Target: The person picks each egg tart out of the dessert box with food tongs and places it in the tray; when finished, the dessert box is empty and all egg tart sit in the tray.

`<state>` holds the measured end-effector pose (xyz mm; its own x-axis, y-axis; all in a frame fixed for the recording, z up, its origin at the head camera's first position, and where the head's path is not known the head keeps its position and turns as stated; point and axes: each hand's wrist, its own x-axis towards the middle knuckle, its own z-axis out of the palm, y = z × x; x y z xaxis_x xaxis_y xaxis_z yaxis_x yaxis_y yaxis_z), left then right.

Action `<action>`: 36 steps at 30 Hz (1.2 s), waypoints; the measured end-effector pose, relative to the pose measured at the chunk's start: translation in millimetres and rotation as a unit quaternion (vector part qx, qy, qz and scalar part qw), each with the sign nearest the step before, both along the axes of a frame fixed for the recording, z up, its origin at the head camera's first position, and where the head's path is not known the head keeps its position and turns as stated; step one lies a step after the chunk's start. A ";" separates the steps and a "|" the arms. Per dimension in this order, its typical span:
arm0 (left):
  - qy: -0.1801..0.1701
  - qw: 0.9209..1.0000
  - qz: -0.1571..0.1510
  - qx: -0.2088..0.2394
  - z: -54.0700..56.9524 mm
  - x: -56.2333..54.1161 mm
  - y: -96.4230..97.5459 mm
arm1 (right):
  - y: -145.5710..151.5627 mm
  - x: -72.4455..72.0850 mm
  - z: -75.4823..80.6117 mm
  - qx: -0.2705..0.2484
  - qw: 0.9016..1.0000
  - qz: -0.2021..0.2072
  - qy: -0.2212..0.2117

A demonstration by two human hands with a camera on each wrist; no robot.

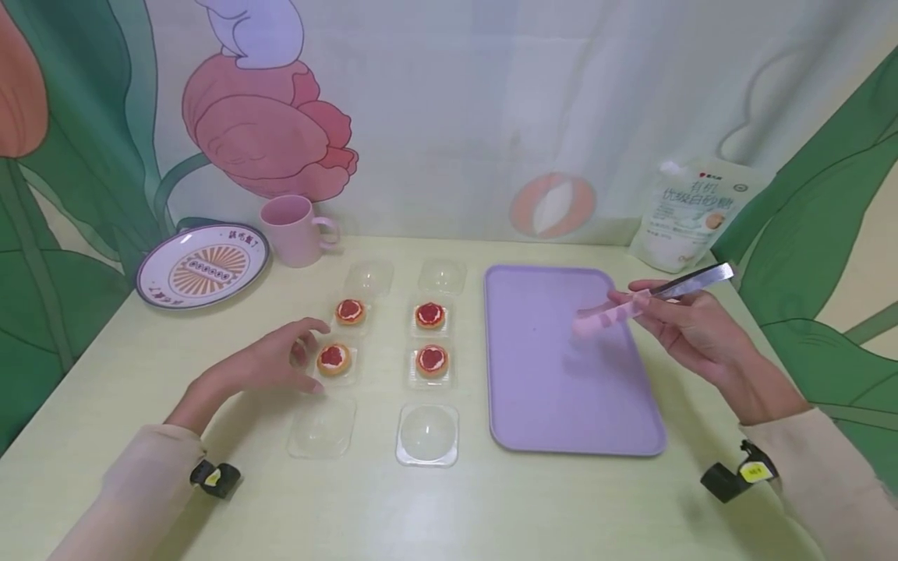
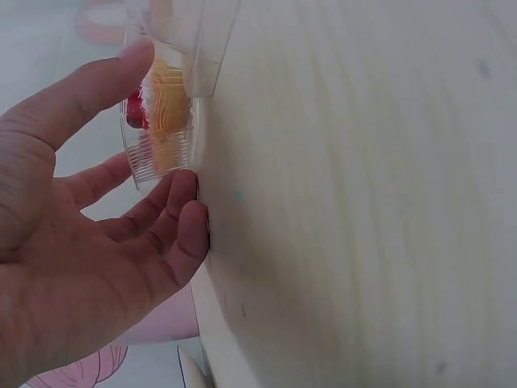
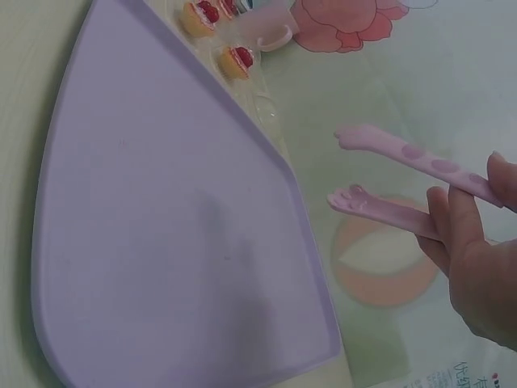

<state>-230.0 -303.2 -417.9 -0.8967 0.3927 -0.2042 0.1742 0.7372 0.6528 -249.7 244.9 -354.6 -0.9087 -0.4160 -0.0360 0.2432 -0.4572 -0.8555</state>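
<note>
Several small fruit tarts with red topping and white cream sit in clear hinged plastic boxes on the table. My left hand (image 1: 277, 360) is at the left side of the front-left tart (image 1: 333, 359), thumb and fingers spread around its box. In the left wrist view, the thumb of the left hand (image 2: 89, 202) lies over the box's (image 2: 161, 166) near side and the fingertips rest by its base. My right hand (image 1: 691, 331) holds pink-tipped tongs (image 1: 613, 315) above the tray's right edge. Their two paw-shaped tips stand apart in the right wrist view, with nothing between them.
A purple tray (image 1: 554, 389) lies right of the boxes, bare on top. The lids (image 1: 428, 435) of the boxes lie folded open. Behind stand a pink mug (image 1: 291, 230), a tilted patterned plate (image 1: 203, 265) and a white pouch (image 1: 691, 214) against the curtain.
</note>
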 end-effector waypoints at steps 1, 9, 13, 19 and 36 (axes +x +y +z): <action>0.002 1.000 0.000 -0.001 -0.1 0.2 0.6 | -1.1 0.4 0.2 0.005 1.000 -0.002 0.000; 0.013 1.000 -0.009 0.013 -1.0 2.6 -0.5 | -12.0 4.8 6.8 0.024 1.000 -0.005 0.004; 0.021 0.999 -0.023 0.032 -2.2 4.7 -4.5 | -18.9 7.3 11.0 0.032 0.999 0.002 0.014; 0.017 0.999 0.003 0.043 4.4 8.8 -6.5 | -25.5 10.0 14.8 0.035 0.999 0.013 0.022; -0.116 0.982 0.018 0.148 47.1 4.9 91.0 | -113.6 32.7 51.6 0.029 0.995 -0.005 0.096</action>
<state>-225.2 -212.1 -370.7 -0.8535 0.4355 -0.2863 -0.0270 0.5117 0.8588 -217.1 131.4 -303.0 -0.9049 -0.4099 0.1147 0.0688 -0.4068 -0.9109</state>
